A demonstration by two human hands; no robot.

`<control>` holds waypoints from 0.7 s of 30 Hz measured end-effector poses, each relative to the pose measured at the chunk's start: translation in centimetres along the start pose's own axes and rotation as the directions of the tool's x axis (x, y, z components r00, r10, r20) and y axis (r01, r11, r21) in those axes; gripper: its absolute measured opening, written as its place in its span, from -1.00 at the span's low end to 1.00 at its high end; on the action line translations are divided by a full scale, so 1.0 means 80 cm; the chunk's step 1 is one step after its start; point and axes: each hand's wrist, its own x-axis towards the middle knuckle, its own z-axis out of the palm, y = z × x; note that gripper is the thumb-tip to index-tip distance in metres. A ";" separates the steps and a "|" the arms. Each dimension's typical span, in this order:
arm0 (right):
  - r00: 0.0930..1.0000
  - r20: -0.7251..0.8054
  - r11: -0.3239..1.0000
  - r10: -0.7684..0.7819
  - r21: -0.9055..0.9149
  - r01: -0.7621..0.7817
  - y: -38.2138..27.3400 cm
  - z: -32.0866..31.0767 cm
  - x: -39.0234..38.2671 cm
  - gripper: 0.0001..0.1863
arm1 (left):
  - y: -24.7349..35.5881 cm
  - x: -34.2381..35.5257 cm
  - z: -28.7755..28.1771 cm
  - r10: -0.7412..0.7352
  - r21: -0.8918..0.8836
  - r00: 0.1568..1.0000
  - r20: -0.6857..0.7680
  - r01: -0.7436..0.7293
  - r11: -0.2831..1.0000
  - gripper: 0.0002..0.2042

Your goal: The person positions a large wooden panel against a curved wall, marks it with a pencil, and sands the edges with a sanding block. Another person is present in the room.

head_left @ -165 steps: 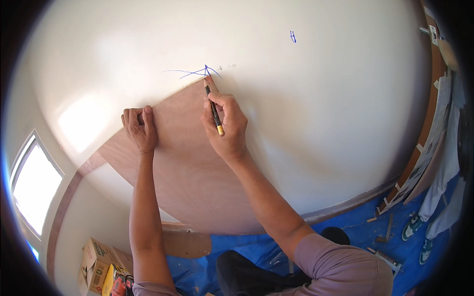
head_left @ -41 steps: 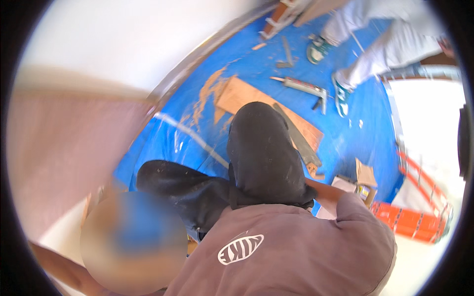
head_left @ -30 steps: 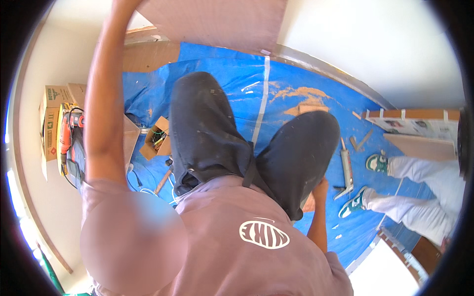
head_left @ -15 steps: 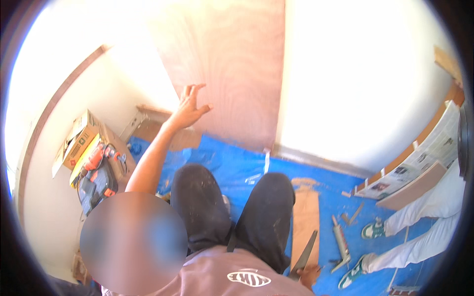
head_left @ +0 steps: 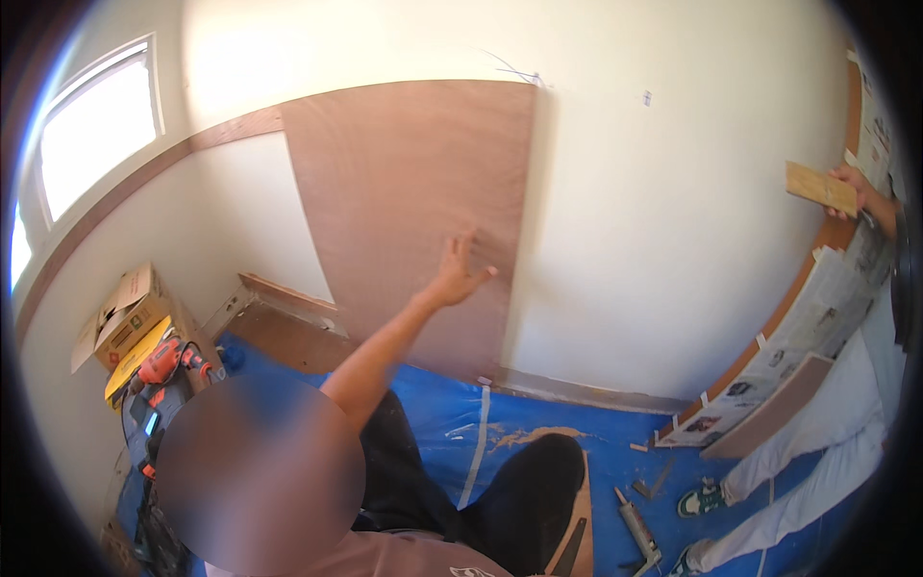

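Note:
My left hand [head_left: 460, 276] reaches forward with its fingers spread. It is at the lower right part of a tall brown plywood panel [head_left: 409, 173] that stands upright against the wall; the fingertips appear to rest on its face. A hand saw's dark blade [head_left: 571, 546] shows at the lower edge, beside my right knee and over a strip of board [head_left: 584, 500] on the floor. Its handle is out of the picture, and so is my right hand.
Blue sheeting [head_left: 437, 413] covers the floor. A caulking gun [head_left: 636, 529] lies right of my knee. At right, a person in light trousers [head_left: 817, 452] holds a small wood piece [head_left: 817, 187]. Cardboard boxes [head_left: 135, 313] and a red power tool [head_left: 162, 361] are at left.
My left hand has moved right and down across the panel. The view has tilted up, showing the panel's top edge and a window. My right hand, earlier on the saw, has left the picture.

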 end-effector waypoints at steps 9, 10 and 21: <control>0.997 -0.054 0.995 -0.057 0.084 0.062 -0.054 0.031 0.033 -0.14 | -0.014 -0.050 0.036 -0.150 -0.273 0.987 0.050 0.158 0.949 0.06; 1.000 0.001 0.995 -0.019 0.095 0.019 -0.046 0.055 0.005 -0.15 | -0.017 -0.057 0.042 -0.160 -0.256 0.986 0.044 0.166 0.952 0.06; 0.735 0.477 0.869 0.482 -0.151 -0.472 0.059 0.173 -0.284 -0.18 | -0.056 -0.104 0.057 -0.119 -0.170 0.991 0.059 0.128 0.977 0.07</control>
